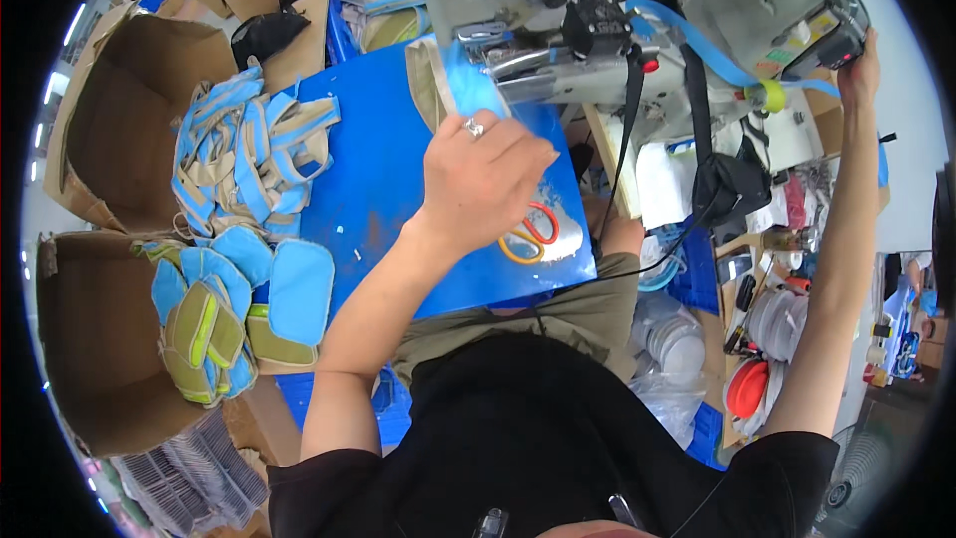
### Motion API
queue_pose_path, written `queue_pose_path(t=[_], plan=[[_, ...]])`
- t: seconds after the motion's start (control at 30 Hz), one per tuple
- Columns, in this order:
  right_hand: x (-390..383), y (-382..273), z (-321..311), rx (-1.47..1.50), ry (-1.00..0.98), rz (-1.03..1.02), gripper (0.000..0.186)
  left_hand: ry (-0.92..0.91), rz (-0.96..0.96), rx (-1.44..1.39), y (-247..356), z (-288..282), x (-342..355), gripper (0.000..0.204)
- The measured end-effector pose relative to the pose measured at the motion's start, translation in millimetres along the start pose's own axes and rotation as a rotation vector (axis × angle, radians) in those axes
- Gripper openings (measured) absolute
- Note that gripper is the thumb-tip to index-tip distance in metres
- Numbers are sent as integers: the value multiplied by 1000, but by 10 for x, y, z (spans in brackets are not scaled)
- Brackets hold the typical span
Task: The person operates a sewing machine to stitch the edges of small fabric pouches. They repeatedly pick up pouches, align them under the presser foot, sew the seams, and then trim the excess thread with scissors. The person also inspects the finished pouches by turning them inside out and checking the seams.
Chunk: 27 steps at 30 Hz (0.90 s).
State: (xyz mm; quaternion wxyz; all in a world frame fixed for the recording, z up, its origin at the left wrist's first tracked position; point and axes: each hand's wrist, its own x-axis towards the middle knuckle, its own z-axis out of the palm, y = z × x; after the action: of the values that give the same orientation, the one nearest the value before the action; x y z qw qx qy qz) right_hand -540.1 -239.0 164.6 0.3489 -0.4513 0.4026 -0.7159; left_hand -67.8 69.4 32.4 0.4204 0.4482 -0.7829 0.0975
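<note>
At left end of the sewing machine: blue-and-khaki fabric piece. Left hand at its near edge, fingers curled, pinch hidden. Right hand at machine's right end, grip unclear. Best: cloth flat, edges matched.

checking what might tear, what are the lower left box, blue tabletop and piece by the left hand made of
Box: likely cardboard, matte brown with worn edges. Tabletop: smooth and blue with scuffs; painted board or plastic, unclear. Piece: probably fabric, matte beige with a light blue part, bending softly.
</note>
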Motion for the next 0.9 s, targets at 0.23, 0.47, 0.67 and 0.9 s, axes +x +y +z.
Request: queue_pose_path(t=[0.23, 0.47, 0.67, 0.9], plan=[[-273, -33, -94, -148, 119, -52, 44, 64, -17, -119, 19, 29, -55, 18], [-3123, 572, 829, -43, -147, -197, 24, 372, -951, -925, -76, -83, -414, 24], [-4425, 857, 1641, -12, -731, 254, 42, 40, -1172, -1411, -207, -181, -391, 30], [-4631, 838, 1788, 130, -650, 188, 28, 20, -1089, -1671, -180, -344, -654, 39]])
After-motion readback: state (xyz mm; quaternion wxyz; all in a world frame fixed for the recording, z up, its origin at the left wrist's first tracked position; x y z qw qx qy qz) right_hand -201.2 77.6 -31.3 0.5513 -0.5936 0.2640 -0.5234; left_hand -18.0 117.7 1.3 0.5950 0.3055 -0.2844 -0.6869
